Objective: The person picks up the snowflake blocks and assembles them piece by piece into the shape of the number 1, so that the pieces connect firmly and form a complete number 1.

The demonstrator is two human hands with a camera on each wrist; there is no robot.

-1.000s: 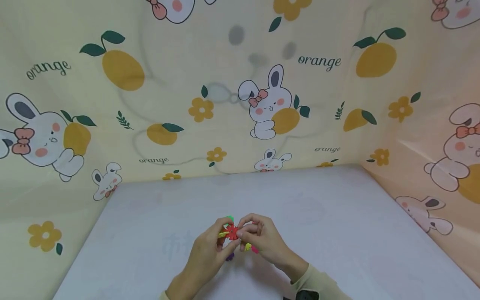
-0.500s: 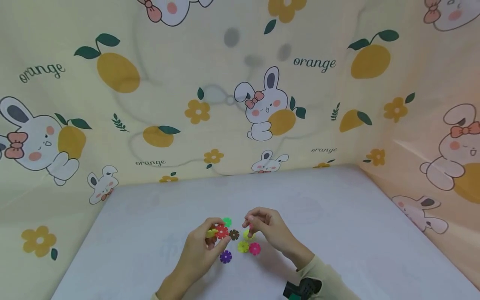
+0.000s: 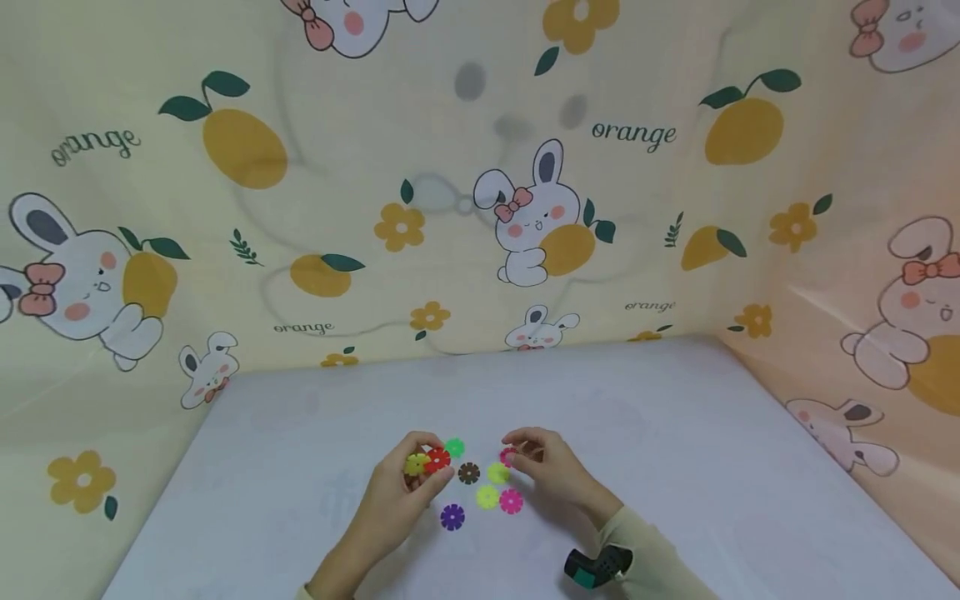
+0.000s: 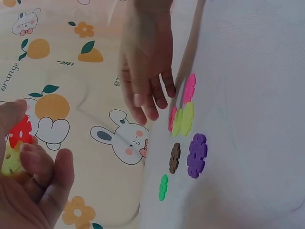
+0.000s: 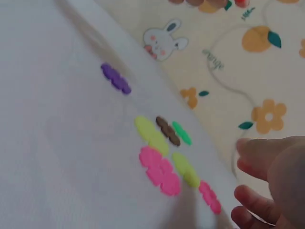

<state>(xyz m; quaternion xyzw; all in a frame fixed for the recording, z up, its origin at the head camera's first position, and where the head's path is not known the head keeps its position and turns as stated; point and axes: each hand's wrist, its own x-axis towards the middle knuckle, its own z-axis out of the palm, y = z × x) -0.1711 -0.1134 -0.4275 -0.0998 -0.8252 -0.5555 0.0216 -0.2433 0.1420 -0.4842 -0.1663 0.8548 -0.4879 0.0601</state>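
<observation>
- Closest to us: a beige sleeve on the right arm, with a black wrist gadget that has a teal patch on it.
- Next up on the pale surface is one purple disc, notched like a little flower and sitting near the others but on its own.
- Just past that, the near pink disc and near lime disc lie side by side, so close I can't tell if they touch.
- Then one brown disc in the middle, with the far lime disc to its right.
- Hands are well apart. Left hand has the red disc and yellow disc pinched up off the surface, the two against each other; can't tell if they're slotted together.
- Right hand is loose, fingers hanging and holding nothing. In the head view its fingertips partly block the far pink disc, flat on the surface.
- One green disc lies just beyond the left hand.
- Count: nine discs, seven lying loose (two pink, two lime, one each purple, brown, green) plus the two held.
- Way back: printed cloth, rabbits and oranges all over.
</observation>
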